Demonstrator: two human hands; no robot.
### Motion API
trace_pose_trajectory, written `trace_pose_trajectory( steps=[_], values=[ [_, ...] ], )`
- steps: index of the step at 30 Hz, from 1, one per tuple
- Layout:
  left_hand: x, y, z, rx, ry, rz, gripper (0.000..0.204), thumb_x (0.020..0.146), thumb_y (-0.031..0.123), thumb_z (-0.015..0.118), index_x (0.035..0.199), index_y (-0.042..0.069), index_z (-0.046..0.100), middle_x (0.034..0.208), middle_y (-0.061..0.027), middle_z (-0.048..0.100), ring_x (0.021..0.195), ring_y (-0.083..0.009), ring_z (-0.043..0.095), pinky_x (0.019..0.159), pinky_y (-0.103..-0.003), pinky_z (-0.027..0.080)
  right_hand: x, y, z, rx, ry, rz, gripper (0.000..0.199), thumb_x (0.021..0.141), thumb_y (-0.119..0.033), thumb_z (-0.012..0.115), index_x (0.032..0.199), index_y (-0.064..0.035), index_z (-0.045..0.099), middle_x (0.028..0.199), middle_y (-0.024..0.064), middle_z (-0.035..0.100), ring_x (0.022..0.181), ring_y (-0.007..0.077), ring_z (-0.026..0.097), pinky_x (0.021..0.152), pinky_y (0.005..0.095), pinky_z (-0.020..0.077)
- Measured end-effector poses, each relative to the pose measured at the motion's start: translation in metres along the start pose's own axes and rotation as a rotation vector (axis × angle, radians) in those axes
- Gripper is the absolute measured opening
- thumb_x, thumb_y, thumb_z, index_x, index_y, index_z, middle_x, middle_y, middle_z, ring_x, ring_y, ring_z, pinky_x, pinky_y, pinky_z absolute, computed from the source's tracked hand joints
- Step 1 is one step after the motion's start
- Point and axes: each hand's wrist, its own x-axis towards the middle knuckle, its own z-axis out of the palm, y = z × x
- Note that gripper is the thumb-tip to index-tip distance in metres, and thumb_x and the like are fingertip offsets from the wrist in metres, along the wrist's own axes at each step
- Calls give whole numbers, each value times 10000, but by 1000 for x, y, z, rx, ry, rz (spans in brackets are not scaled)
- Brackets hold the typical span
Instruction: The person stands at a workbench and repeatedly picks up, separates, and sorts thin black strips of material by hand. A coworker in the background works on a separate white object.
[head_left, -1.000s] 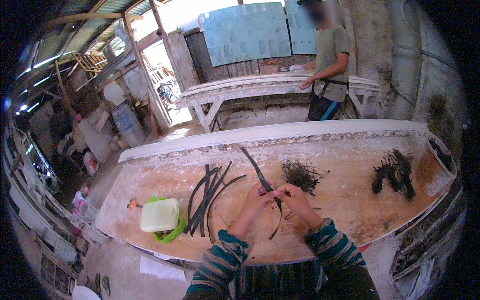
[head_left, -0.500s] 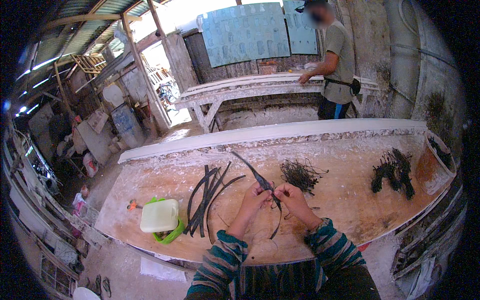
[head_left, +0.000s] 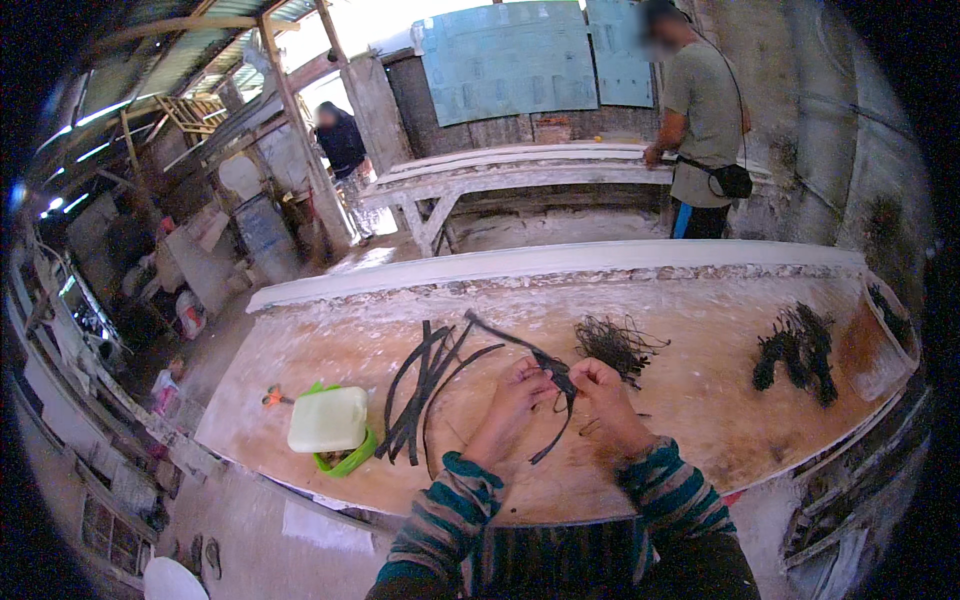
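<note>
Over the near middle of the table, my left hand [head_left: 522, 390] and my right hand [head_left: 606, 396] are close together, fingers pinched on a black strap [head_left: 546, 360]. One end of the strap reaches up and left across the wood, while a tail hangs down between my wrists. Fingers hide part of where it bunches between them. Left of my left hand lie several loose black strips [head_left: 412, 400], crossing one another. A tangle of thin black cords [head_left: 612, 345] rests just beyond my right hand.
A green container with a pale lid [head_left: 327, 420] and orange-handled scissors [head_left: 274, 397] are at left. Dark cord bundles [head_left: 797, 352] and a worn bucket [head_left: 872, 345] occupy the right end. One person [head_left: 705, 120] stands at the far bench, another [head_left: 343, 150] at the doorway.
The strap's far end has swung to lie more sideways, and my hands have shifted slightly right. A second person has appeared in the doorway; the person at the bench has moved right.
</note>
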Motion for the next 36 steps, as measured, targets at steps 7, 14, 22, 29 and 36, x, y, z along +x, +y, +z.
trace_pose_trajectory(
  steps=[7,14,22,29,36],
  values=[
    [0,3,2,-133,8,-56,96,827,83,550,920,64,531,823,-30,586,696,-109,564,642,-230,495,-4,-10,2,192,-21,145,127,864,-196,530,807,-82,534,713,-60,488,651,42,427,596,193,362],
    [2,2,2,110,-19,-20,138,816,53,549,951,52,522,873,-15,577,755,-106,570,688,-250,496,7,16,-3,-30,9,-39,135,875,-184,525,814,-63,525,687,-45,474,613,47,410,564,191,348],
    [-1,2,3,139,-78,-87,249,791,45,566,1036,32,525,924,-37,592,818,-130,581,714,-263,494,8,15,-1,-15,10,-51,121,877,-166,521,819,-60,520,685,-42,480,604,43,416,551,191,355],
    [-3,2,5,202,-84,-39,215,804,46,551,1018,38,533,866,-15,588,759,-100,564,674,-228,471,5,10,2,-39,7,-91,80,862,-117,535,884,-53,494,720,-34,500,636,38,445,571,180,367],
    [1,-1,1,241,-14,43,177,800,21,544,977,33,545,810,-19,584,706,-90,548,620,-207,442,-6,-11,8,-146,-75,-37,296,778,-38,608,1035,-46,462,784,18,538,737,93,503,642,242,422]
  ],
)
